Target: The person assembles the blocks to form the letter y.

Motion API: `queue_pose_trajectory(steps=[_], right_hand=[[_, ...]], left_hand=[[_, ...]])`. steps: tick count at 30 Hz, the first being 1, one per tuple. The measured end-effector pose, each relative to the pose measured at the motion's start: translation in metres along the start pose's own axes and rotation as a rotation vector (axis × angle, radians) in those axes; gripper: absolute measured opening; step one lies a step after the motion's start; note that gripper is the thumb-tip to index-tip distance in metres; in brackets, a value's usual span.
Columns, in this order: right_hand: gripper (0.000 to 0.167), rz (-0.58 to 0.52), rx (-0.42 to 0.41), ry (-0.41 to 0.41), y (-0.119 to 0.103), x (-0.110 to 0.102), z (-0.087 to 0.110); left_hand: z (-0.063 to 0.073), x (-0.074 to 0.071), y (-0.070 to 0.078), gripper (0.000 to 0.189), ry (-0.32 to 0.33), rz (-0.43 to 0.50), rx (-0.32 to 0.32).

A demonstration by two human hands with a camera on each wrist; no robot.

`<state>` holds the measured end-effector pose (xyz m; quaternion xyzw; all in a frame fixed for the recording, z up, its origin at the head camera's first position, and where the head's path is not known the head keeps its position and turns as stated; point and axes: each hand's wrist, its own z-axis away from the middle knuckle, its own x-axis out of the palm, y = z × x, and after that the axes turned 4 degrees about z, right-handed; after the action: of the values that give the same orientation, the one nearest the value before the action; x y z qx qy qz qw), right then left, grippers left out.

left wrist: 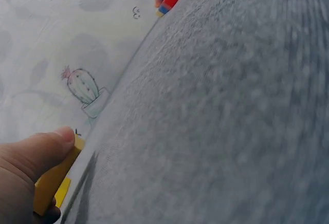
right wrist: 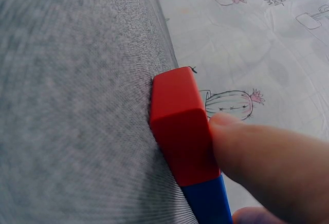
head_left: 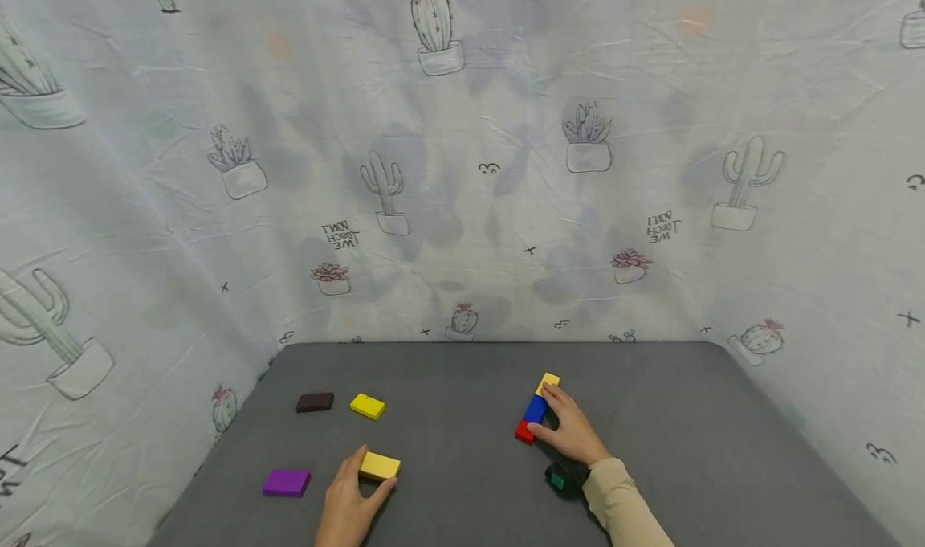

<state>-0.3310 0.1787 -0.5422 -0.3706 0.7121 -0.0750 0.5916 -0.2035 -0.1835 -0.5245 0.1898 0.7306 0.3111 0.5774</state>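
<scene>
With the left hand (head_left: 348, 505) pinching the light-yellow block (head_left: 380, 466) well left of the blue block (head_left: 535, 410), and the right hand (head_left: 573, 432) gripping the row (head_left: 533, 414) containing the latter, squeeze evenly, without bending the row.

Red block (right wrist: 187, 144) now being touched along its side by the right hand's (right wrist: 272, 165) thumb | blue block (right wrist: 209, 201) butted right up against it, below | another finger (right wrist: 257, 217) just glimpsed beside the blue | grey textured surface (right wrist: 77, 106) seen left | white sheet (right wrist: 252, 54), cactus-printed, spread behind
</scene>
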Motion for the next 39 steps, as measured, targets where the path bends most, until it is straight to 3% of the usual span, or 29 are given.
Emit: queue_pose_trajectory(steps=[10,22,32,39], right_hand=[[0.080,-0.004,-0.001,-0.013,-0.001,-0.002,-0.003],[0.079,0.011,-0.003,-0.001,-0.004,-0.001,-0.005],[0.079,0.008,-0.001,0.005,-0.003,-0.002,-0.003],[0.079,-0.001,0.003,-0.003,-0.001,-0.001,-0.001]], left_hand=[[-0.004,0.008,0.011,0.079,0.026,0.004,0.061],[-0.011,0.016,0.025,0.076,0.014,0.047,0.145],[-0.014,0.028,0.036,0.075,0.005,0.066,0.140],[-0.016,0.038,0.045,0.074,-0.005,0.088,0.171]])
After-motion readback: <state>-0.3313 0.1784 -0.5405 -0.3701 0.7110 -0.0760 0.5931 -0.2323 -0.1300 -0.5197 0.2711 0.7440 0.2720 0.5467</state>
